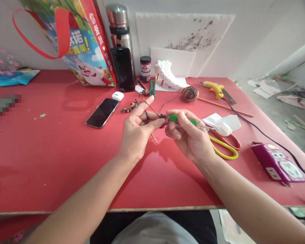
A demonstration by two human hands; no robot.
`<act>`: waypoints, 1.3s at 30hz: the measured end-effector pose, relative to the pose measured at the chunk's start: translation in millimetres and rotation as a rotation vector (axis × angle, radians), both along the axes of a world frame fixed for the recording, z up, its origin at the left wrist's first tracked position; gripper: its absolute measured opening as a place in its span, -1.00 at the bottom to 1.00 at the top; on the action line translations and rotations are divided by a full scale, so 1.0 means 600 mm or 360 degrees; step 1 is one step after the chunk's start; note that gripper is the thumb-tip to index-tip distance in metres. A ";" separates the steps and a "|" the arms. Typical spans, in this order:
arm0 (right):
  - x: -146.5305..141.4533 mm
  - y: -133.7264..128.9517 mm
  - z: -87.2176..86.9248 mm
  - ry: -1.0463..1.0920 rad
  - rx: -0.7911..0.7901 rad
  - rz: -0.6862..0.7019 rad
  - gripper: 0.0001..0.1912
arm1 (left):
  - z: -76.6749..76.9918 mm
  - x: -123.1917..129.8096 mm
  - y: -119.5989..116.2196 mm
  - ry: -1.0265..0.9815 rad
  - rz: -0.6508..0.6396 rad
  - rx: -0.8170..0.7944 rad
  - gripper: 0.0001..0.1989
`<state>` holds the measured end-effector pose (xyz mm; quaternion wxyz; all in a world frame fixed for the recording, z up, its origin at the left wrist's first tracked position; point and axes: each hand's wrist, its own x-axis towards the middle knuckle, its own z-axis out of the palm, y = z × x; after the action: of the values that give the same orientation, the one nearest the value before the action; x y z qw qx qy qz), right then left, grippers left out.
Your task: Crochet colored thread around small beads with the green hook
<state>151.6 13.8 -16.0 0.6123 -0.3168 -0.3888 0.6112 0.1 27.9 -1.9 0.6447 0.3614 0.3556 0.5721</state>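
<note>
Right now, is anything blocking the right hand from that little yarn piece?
Nothing visible: the green-handled tool in the right hand reaches up to the yarn piece, which the left hand pinches. The yarn ball lies farther back, out of the way.

With our hands (134,132) and their slim green-handled metal tool (173,117) as centre, above the flat red desk (66,162), we have a flat-lying rectangular black phone (103,113) at nine o'clock, a tall cylindrical steel flask (117,17) at eleven, a round multicoloured yarn ball (190,94) at one, and a yellow pistol-shaped glue gun (214,89) at two.
</note>
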 end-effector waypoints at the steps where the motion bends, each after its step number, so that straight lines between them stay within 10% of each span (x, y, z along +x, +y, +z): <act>1: 0.001 -0.001 0.000 -0.0020 0.0021 0.0003 -0.71 | 0.001 -0.002 -0.001 0.0040 0.0012 0.0023 -0.36; 27: 0.004 0.000 0.007 0.0064 0.0013 0.0082 -0.84 | -0.003 -0.006 0.006 0.0135 0.0044 0.0142 -0.39; 39: -0.002 -0.014 -0.010 -0.0407 0.0396 -0.0194 -0.73 | 0.005 0.007 -0.016 0.0210 0.0160 0.0048 -0.28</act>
<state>150.4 5.2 -21.8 0.6284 -0.3366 -0.5161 0.4749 4.0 18.6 0.9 0.5847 0.3897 0.4063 0.5841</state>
